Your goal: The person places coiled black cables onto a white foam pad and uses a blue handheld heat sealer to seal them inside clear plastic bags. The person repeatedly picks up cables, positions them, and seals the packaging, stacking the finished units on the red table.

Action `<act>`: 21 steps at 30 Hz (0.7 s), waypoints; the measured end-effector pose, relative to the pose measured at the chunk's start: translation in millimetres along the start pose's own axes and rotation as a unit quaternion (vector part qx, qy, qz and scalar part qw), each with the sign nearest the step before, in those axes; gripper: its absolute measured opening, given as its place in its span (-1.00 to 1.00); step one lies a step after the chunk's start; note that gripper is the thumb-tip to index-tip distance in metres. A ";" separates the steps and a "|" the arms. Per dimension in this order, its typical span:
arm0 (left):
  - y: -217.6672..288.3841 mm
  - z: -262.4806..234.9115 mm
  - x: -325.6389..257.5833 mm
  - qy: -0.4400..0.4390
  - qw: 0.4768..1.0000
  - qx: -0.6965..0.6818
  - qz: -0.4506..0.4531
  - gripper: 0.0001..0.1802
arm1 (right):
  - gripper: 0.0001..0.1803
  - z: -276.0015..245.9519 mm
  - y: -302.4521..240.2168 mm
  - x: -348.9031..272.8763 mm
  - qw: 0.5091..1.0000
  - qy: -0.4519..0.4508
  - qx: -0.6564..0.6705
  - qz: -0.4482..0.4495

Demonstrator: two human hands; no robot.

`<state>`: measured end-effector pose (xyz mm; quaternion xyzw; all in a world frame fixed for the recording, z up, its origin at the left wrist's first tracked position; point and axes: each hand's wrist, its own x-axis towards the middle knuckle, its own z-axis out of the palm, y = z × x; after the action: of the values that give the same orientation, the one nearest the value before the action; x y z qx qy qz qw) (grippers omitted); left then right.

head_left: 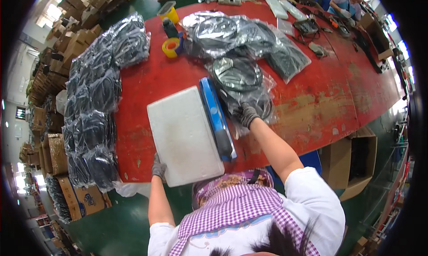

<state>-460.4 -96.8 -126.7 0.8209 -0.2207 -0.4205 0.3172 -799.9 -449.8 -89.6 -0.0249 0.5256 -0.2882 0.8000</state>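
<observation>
My left hand [159, 166], in a grey glove, grips the lower left edge of a flat white foam block [185, 135] lying at the table's near edge. My right hand [246, 115], gloved too, has its fingers bent on a clear plastic bag [266, 84] beyond the block. Inside that bag are black coils, perhaps hose or cable [236, 74]; the fingertips are partly hidden against it. Between block and bag lies a long blue device with a black handle [216, 115], shaped like a bag sealer.
Bagged black coils [91, 104] are stacked along the left. More bags [227, 33] lie at the far middle, near a yellow tape roll [171, 46], a dark bottle [169, 28] and a yellow container [168, 11]. Cartons [347, 162] stand beside the red table [312, 109]. Another person [345, 4] sits far right.
</observation>
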 end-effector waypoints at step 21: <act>156.7 110.5 -61.8 -0.053 0.964 -0.238 0.110 -0.76 | -0.54 173.9 -96.1 -133.8 0.705 0.072 -0.367 -0.603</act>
<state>-601.0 -204.9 -31.2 0.6690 -0.2194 -0.4660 0.5358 -730.7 -510.3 131.5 -0.6070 0.5190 -0.4941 0.3434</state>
